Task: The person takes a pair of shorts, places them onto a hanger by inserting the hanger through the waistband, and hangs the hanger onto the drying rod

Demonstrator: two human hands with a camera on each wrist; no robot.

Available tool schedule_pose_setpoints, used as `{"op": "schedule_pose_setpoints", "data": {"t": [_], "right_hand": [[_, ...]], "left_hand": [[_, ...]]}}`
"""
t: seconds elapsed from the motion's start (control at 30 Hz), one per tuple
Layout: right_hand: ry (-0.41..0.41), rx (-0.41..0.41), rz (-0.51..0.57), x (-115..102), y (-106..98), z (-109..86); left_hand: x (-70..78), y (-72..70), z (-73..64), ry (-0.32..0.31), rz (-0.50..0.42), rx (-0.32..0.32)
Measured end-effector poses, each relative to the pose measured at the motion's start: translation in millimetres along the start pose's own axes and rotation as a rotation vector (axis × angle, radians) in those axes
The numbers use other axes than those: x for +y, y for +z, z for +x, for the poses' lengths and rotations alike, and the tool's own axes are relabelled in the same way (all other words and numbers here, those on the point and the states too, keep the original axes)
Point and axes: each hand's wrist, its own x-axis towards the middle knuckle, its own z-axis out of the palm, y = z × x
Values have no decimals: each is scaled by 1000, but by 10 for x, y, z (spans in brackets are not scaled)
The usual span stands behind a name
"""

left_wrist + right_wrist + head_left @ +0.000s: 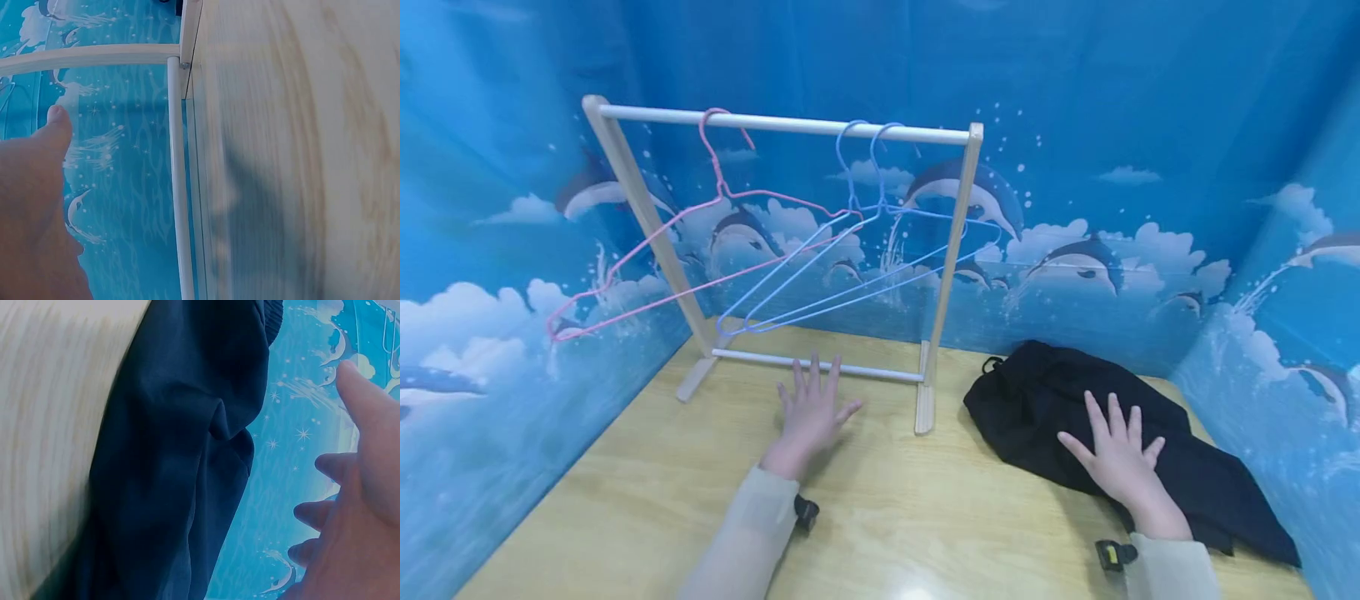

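My left hand (pixel 811 408), fingers spread and holding nothing, is over the table in front of the lower bar of a small clothes rack (pixel 953 250). The left wrist view has its thumb (pixel 56 128) near the rack's white lower rod (pixel 177 162). On the right, my right hand (pixel 1120 462) is spread above a crumpled black garment (pixel 1037 417); the right wrist view shows the fingers apart from the cloth. That garment has a gathered elastic edge (pixel 274 322) and a small dark loop (pixel 992 364) at its left end.
A pink hanger (pixel 718 175) hangs at the left of the rack's top bar (pixel 790 125). Two blue hangers, one of them nearer the right post (pixel 880 171), hang close together. A dolphin-print curtain (pixel 1150 125) surrounds the wooden table (pixel 880 500) at the back and sides.
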Motion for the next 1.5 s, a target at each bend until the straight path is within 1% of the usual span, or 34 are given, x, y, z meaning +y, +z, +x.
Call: {"op": "schedule_pose_setpoints", "data": {"t": [0.2, 0.43, 0.6, 0.7, 0.83, 0.9, 1.0, 1.1, 1.13, 1.33, 1.4, 1.5], "right_hand": [[8, -9, -5, 12, 35, -3], [9, -1, 19, -8, 16, 21], [-4, 8, 22, -14, -14, 47], [-9, 9, 16, 1, -34, 56], [-3, 17, 10, 27, -61, 59], [-3, 15, 16, 41, -69, 65], [1, 7, 27, 67, -75, 74], [15, 3, 22, 100, -78, 74], [19, 4, 20, 115, -81, 75], [32, -9, 11, 224, -126, 92], [39, -16, 11, 254, -149, 98], [49, -23, 13, 293, -177, 105]], "left_hand": [[-18, 28, -22, -18, 7, -39], [8, 30, -18, 2, 32, -18], [42, 27, -20, 11, 23, -29], [89, 38, -15, 8, 44, -33], [201, 104, 16, 25, 99, -33], [273, 153, 29, 48, 101, -19], [391, 226, 26, 76, 85, -32], [509, 281, -8, 109, 78, -53], [546, 292, -19, 118, 76, -64], [748, 353, -65, 169, 82, -77], [825, 379, -66, 194, 98, -86], [945, 435, -60, 246, 140, -91]]}}
